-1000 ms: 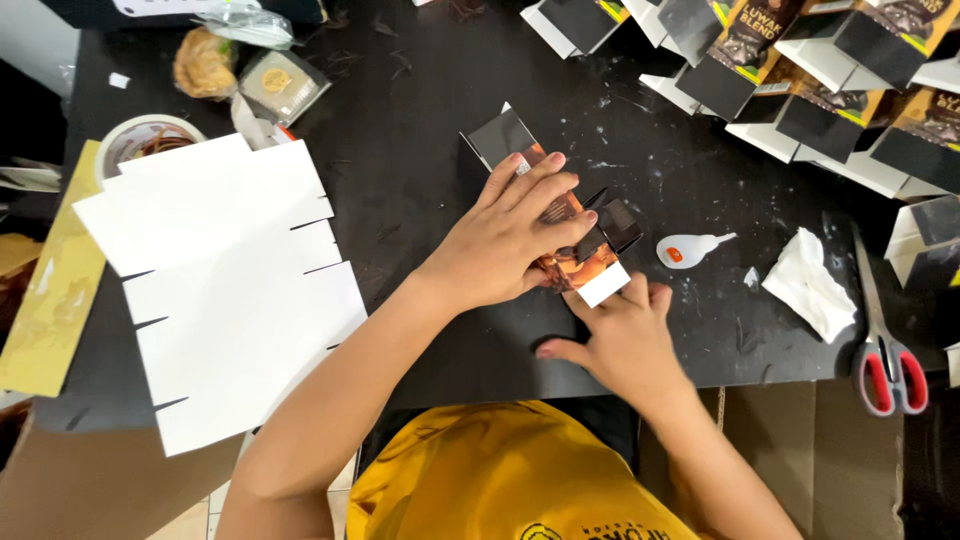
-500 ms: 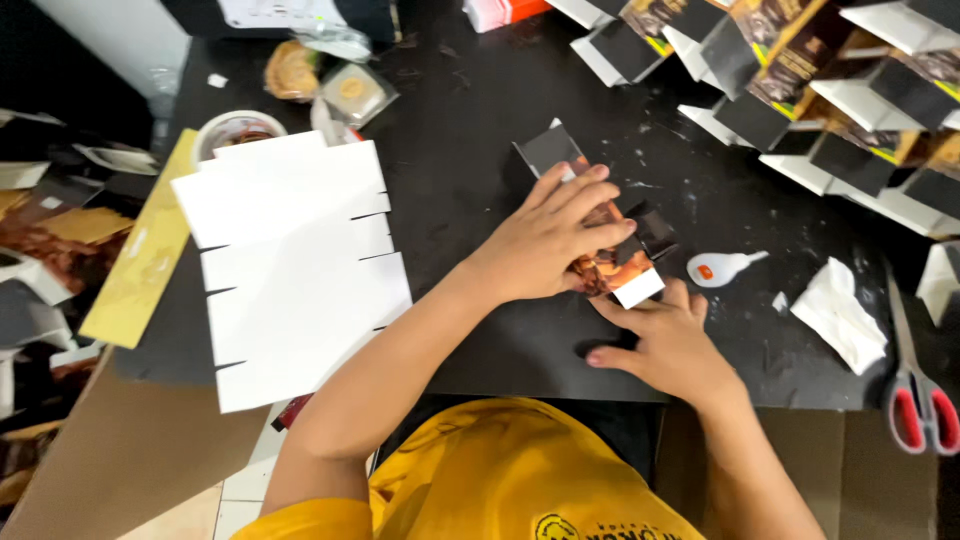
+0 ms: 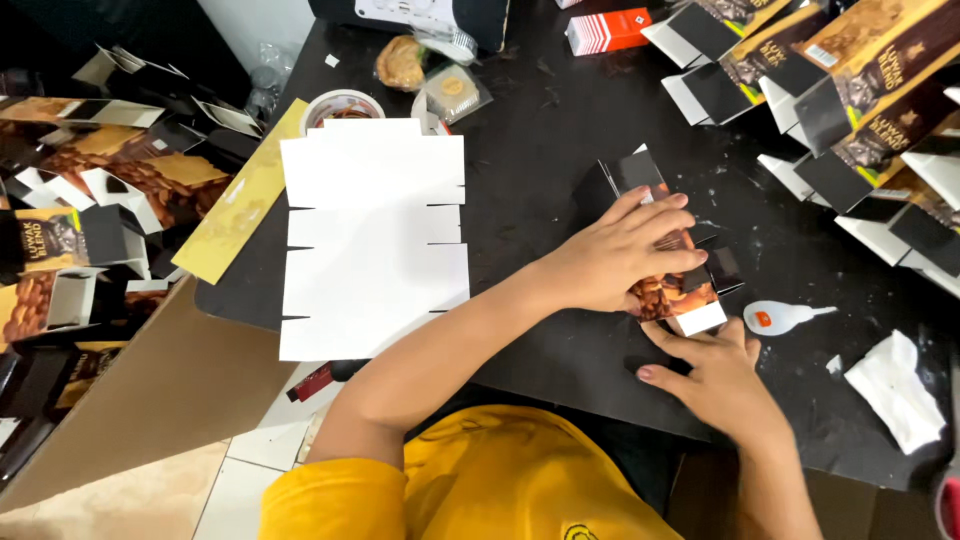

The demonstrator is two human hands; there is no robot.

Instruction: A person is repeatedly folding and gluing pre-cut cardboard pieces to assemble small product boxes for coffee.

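The left hand (image 3: pixel 625 255) presses flat, fingers together, on a small printed carton (image 3: pixel 672 272) lying on the black table (image 3: pixel 560 120). The right hand (image 3: pixel 715 375), fingers spread, steadies its near white end flap. The carton looks folded but not closed (a glue bottle (image 3: pixel 780 317) waits just right). Finished cartons (image 3: pixel 850 70) crowd the far right; flat white blanks (image 3: pixel 375 235) lie left, unfolded.

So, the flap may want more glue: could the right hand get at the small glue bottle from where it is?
Probably yes: the glue bottle lies just beside the right hand on bare black table, nothing between them.
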